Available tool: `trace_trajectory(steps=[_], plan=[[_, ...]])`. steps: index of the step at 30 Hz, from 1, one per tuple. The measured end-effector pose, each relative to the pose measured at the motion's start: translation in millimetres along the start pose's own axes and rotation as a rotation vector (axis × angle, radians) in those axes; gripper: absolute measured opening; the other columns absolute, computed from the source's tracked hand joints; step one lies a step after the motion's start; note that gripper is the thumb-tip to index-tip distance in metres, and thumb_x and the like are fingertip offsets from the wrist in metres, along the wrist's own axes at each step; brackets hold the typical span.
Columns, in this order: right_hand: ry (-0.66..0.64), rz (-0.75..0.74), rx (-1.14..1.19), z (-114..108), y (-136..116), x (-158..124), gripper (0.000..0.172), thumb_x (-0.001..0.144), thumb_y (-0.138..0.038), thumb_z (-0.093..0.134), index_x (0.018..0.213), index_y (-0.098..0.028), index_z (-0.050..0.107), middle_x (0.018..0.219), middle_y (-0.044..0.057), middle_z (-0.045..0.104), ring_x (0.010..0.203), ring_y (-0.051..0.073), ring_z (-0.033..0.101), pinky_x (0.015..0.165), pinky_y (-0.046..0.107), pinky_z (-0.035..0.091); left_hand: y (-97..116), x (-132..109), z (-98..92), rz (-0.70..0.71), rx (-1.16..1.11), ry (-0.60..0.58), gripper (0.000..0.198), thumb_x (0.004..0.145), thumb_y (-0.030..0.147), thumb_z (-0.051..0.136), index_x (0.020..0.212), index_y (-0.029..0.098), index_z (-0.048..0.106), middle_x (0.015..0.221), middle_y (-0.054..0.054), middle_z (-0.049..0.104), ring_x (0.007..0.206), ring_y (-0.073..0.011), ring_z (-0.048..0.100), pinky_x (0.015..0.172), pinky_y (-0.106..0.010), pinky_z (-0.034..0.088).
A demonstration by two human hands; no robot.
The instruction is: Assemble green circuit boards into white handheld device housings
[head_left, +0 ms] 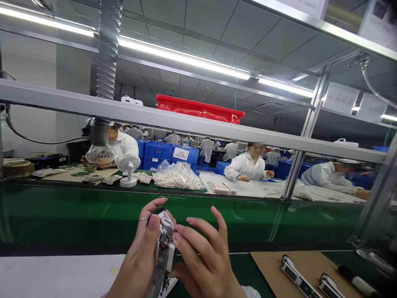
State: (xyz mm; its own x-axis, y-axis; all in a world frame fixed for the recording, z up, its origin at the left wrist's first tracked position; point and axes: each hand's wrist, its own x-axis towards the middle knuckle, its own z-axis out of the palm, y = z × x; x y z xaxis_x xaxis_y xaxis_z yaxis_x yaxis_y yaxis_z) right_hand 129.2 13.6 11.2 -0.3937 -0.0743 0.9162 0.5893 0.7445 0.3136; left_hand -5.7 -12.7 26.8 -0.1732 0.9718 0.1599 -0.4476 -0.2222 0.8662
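Note:
My left hand (139, 252) is closed around a long, narrow device housing (164, 223) in white and grey, held tilted upward in front of me. Thin red and black wires (169, 236) show inside its open upper part. At those wires the thumb and forefinger tips of my right hand (206, 256) are pinched together, while its other fingers are raised and spread. The lower end of the housing is partly hidden by both hands. Similar white and black housings (299, 277) lie on a brown cardboard sheet (266, 265) at the lower right.
A green conveyor belt (77, 219) crosses ahead. Beyond it stand a small white fan (128, 167), a bag of white parts (178, 176) and several co-workers at a bench. A metal shelf rail (198, 128) with a red bin (198, 109) spans above. White paper (56, 275) lies left.

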Motion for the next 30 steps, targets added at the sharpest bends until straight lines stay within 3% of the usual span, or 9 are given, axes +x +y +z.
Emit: trace_trajectory(steps=[5,16,20,24,27,30], plan=[[-0.011,0.040,-0.021,1.7,-8.0,6.4,0.026,0.094,-0.036,0.050,0.103,-0.017,0.066,0.099,-0.001,0.072,0.091,0.016,0.061,0.118,0.047,0.016,0.2,-3.0,1.9,0.042,0.019,0.001,0.048,0.079,0.065,0.050,0.113,0.030,0.049,0.081,0.002,0.062,0.065,-0.0120,0.058,0.056,-0.017,0.048],[-0.040,0.073,-0.092,4.2,-12.5,5.9,0.028,0.094,-0.032,0.050,0.110,-0.015,0.065,0.105,0.001,0.071,0.093,0.018,0.059,0.119,0.048,0.010,-4.2,-0.7,1.5,0.092,0.139,0.055,0.055,0.078,0.068,0.047,0.119,0.031,0.050,0.080,0.000,0.063,0.065,-0.0145,0.057,0.054,-0.020,0.046],[-0.037,0.109,-0.064,3.0,-9.8,7.4,0.026,0.093,-0.030,0.051,0.110,-0.015,0.065,0.106,0.001,0.071,0.094,0.018,0.060,0.118,0.048,0.010,-8.1,2.3,-0.9,0.087,0.098,-0.040,0.071,0.071,0.067,0.059,0.131,0.032,0.044,0.092,-0.002,0.064,0.074,-0.0171,0.060,0.057,-0.022,0.047],[0.084,0.231,0.017,1.1,-7.6,7.8,0.028,0.089,-0.036,0.057,0.108,-0.017,0.063,0.097,0.002,0.072,0.092,0.021,0.062,0.117,0.051,0.014,-11.4,1.9,-0.8,0.022,-0.022,-0.159,0.082,0.061,0.047,0.081,0.131,0.034,0.041,0.086,0.001,0.064,0.074,-0.0145,0.061,0.071,-0.021,0.050],[0.128,0.277,-0.011,2.0,-8.8,5.9,0.027,0.083,-0.040,0.065,0.103,-0.021,0.065,0.094,0.000,0.073,0.090,0.023,0.062,0.115,0.053,0.017,-10.8,0.1,0.1,-0.056,-0.049,-0.116,0.071,0.068,0.040,0.078,0.128,0.032,0.042,0.078,0.003,0.065,0.069,-0.0120,0.061,0.068,-0.017,0.050],[0.094,0.277,-0.054,4.6,-11.9,2.9,0.028,0.084,-0.043,0.063,0.103,-0.023,0.067,0.098,-0.001,0.072,0.092,0.024,0.060,0.115,0.054,0.015,-9.8,-0.3,0.9,-0.105,-0.092,-0.080,0.072,0.067,0.039,0.079,0.128,0.031,0.042,0.085,0.003,0.067,0.076,-0.0125,0.063,0.069,-0.016,0.051]])
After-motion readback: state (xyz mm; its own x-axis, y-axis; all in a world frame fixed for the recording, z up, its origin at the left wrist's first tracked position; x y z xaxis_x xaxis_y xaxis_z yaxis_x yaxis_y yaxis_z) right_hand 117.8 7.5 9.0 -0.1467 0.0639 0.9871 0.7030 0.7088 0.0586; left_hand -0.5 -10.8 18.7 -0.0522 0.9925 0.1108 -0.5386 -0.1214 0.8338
